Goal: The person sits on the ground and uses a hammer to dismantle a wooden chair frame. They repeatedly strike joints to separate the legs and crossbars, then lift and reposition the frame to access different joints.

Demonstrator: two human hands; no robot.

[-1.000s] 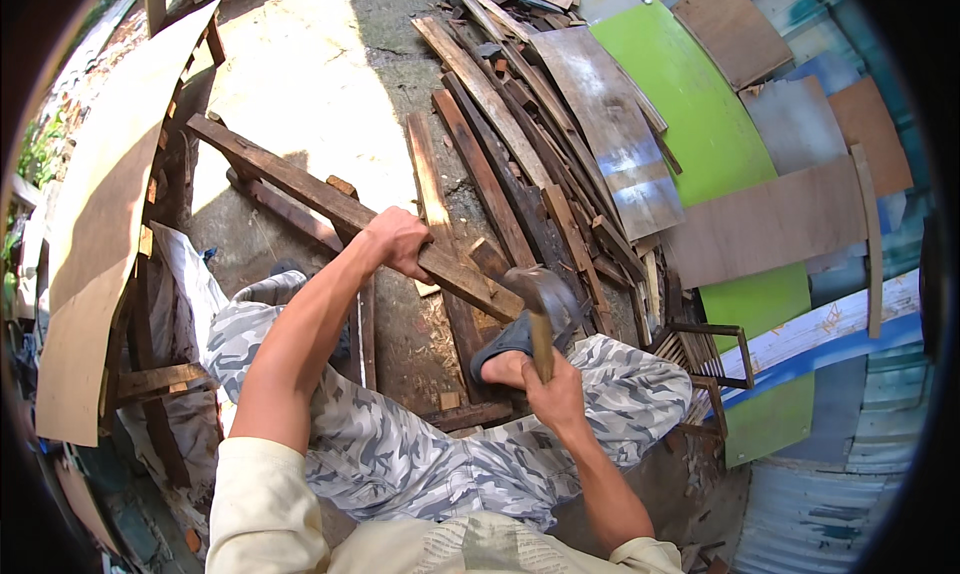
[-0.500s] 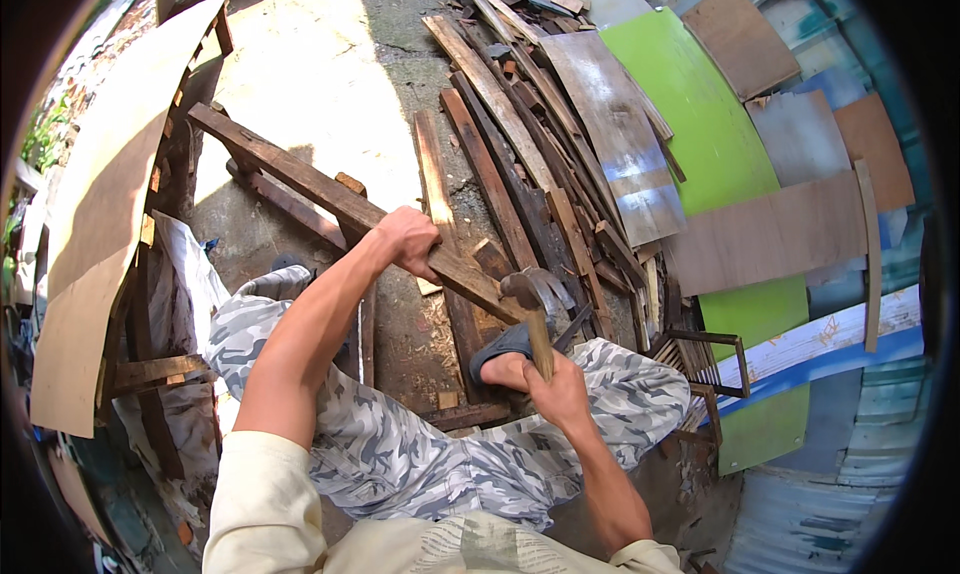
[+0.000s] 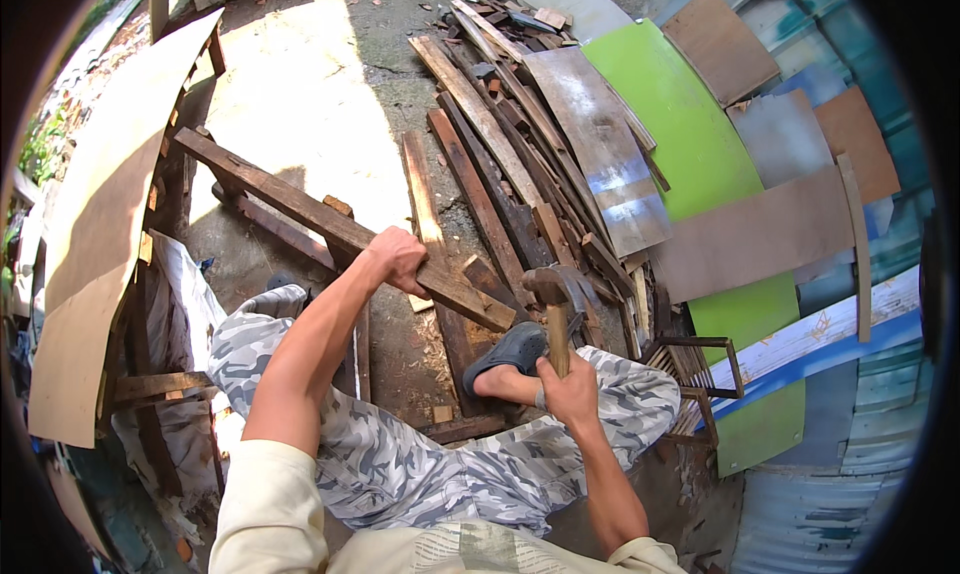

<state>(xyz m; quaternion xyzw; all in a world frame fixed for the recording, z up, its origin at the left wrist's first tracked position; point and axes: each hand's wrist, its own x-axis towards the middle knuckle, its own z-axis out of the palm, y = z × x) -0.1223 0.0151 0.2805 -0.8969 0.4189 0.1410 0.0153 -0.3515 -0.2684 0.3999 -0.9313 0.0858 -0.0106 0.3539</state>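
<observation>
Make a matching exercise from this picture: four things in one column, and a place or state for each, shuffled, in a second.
Things:
1. hammer
2. long plank
3. green panel
4. dark slipper

Places or states:
A. lying flat at the right, under a brown board
B. gripped by the left hand
C. held by its handle in the right hand
D. worn on a foot

Pairs: 1-C, 2-B, 3-A, 4-D

I see my left hand [image 3: 397, 258] on a rough, weathered wooden plank [image 3: 330, 224], dark and matt. My right hand [image 3: 570, 389] holds a hammer [image 3: 556, 304] with a pale wooden handle and dull, rusty metal head. The green panel [image 3: 690, 164] looks smooth and glossy. My trousers [image 3: 420, 464] are patterned cloth; the ground [image 3: 290, 104] is rough concrete.
</observation>
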